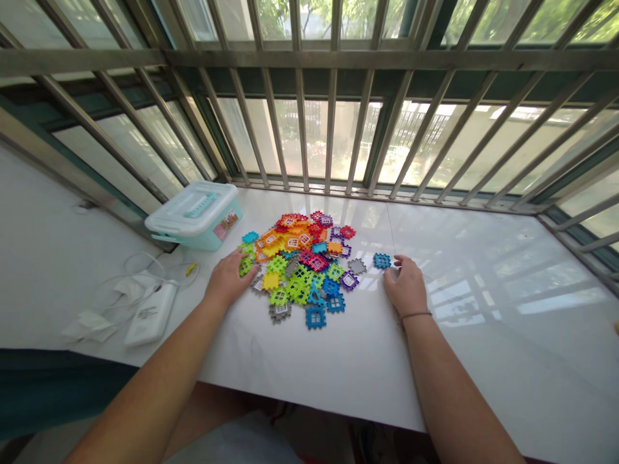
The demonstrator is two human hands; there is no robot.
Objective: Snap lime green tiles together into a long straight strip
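White counter (348, 380) below window bars (331, 129) | I'm seeing colourful tiles (300, 277) lying heaped mid-counter | left hand (228, 280) is touching green tiles (245, 265), grasp I can't make out | right hand (409, 288) is resting released beside a blue tile (382, 260)

Thin dark right-wrist band (416, 315)

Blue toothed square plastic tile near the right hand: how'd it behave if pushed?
The blue toothed tile looks thin with window-like openings, so probably light. Lying flat, it's unlikely to roll. The glossy white tabletop may let it slide.
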